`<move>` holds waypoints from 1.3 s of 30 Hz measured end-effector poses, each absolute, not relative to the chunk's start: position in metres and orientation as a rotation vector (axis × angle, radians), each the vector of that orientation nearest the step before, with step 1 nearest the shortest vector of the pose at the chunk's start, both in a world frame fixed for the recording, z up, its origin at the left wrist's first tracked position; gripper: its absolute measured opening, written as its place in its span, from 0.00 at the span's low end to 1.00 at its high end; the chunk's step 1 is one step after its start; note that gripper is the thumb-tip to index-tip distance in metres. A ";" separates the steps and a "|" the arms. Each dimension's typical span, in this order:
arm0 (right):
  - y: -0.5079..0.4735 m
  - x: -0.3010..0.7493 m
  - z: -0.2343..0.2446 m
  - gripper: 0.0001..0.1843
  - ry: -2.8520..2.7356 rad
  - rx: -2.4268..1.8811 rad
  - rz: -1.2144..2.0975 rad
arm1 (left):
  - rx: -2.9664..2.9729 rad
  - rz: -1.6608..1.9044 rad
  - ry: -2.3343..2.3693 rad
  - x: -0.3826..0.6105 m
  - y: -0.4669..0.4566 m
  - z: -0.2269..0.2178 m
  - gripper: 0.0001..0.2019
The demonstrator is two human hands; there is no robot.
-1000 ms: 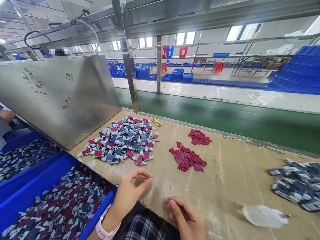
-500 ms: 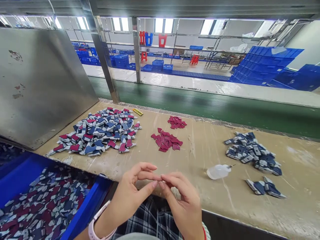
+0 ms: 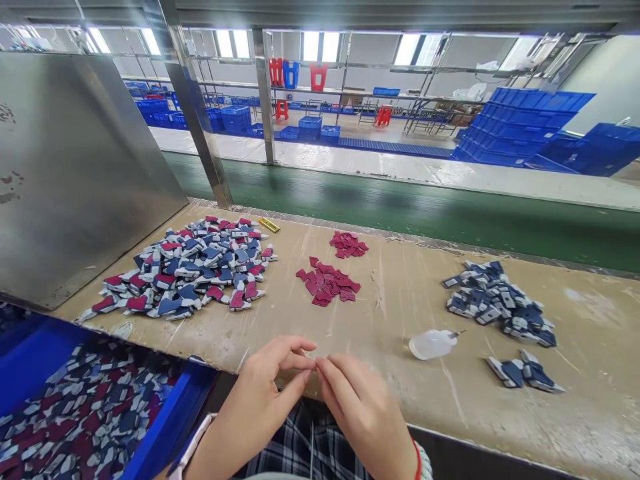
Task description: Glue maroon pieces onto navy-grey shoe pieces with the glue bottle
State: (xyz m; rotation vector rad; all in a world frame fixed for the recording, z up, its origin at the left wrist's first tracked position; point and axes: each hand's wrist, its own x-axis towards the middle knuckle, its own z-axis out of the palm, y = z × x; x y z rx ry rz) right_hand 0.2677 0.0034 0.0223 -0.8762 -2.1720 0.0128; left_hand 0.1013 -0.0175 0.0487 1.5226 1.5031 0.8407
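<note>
Left of the clear bottle (image 3: 431, 345), we are pinching narrowly with left hand (image 3: 273, 377) and right hand (image 3: 361, 393), fingertips meeting; whether holding anything, we cannot tell.

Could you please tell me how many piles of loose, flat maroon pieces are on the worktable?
2: the smaller maroon pile sits nearer the green conveyor belt, and the larger maroon pile lies closer to the camera. Neither is hidden.

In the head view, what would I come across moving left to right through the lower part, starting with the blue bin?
Blue bin → left hand → right hand → white squeeze bottle → pair of navy-and-white boot-shaped pieces.
</note>
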 end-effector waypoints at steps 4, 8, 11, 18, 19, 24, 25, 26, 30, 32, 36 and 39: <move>0.003 0.266 0.012 0.12 -2.216 -0.897 -0.125 | 1.521 0.827 1.502 0.101 -0.010 0.042 0.12; 0.006 0.267 0.005 0.12 -2.227 -0.879 -0.162 | 1.512 0.805 1.471 0.102 -0.004 0.036 0.10; 0.008 0.271 0.002 0.12 -2.231 -0.872 -0.117 | 1.511 0.760 1.454 0.103 -0.001 0.035 0.09; 0.015 0.280 0.002 0.07 -1.990 -0.939 0.472 | 1.542 0.684 1.395 0.106 0.005 0.038 0.06; 0.015 0.281 0.001 0.06 -1.938 -0.955 0.511 | 1.593 0.654 1.362 0.106 0.008 0.037 0.06; 0.001 0.310 -0.015 0.07 -1.660 -1.121 0.449 | 1.929 0.552 1.348 0.100 0.044 0.041 0.04; -0.004 0.323 -0.020 0.06 -1.600 -1.172 0.385 | 2.007 0.553 1.359 0.098 0.052 0.043 0.03; -0.008 0.339 -0.025 0.07 -1.547 -1.242 0.302 | 2.083 0.535 1.346 0.097 0.060 0.045 0.05; -0.012 0.425 -0.035 0.08 -1.349 -1.584 -0.189 | 2.304 0.532 1.183 0.098 0.087 0.049 0.07; -0.003 0.467 -0.035 0.18 -1.335 -1.760 -0.194 | 2.369 0.514 1.099 0.106 0.098 0.049 0.07; 0.029 0.518 -0.038 0.39 -1.477 -1.950 -0.011 | 2.451 0.482 0.981 0.136 0.109 0.055 0.08; 0.049 0.520 -0.040 0.32 -1.615 -1.916 0.106 | 2.482 0.469 0.922 0.154 0.109 0.061 0.09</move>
